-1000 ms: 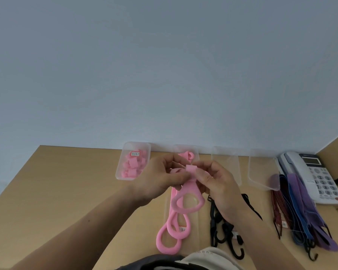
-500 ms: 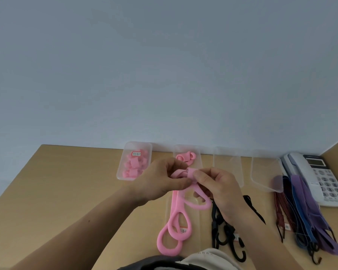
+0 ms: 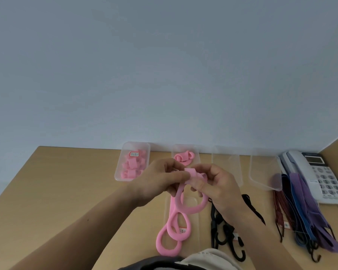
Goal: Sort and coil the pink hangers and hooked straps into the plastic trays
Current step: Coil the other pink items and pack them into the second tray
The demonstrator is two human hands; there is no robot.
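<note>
Soft, flat, even light, hardly any shadows, whole shot slightly mushy, fisheye warp by the phone (image 3: 320,173)

Left hand (image 3: 158,180): pinches the folded top of a pink hanger (image 3: 193,211), thumb pressed along it.
Right hand (image 3: 220,188): fingers curl round the same fold, and the loop dangles below!
Table (image 3: 57,191): spare hangers (image 3: 168,252) lie flat underneath (loops overlapping).
Trays: leftmost tray (image 3: 119,168) holds pink coils (image 3: 132,166); second tray (image 3: 195,151), one coiled hanger (image 3: 183,158).
Right side: black hooked straps (image 3: 216,230), then coloured straps (image 3: 300,211) just beside a telephone (image 3: 316,172).
</note>
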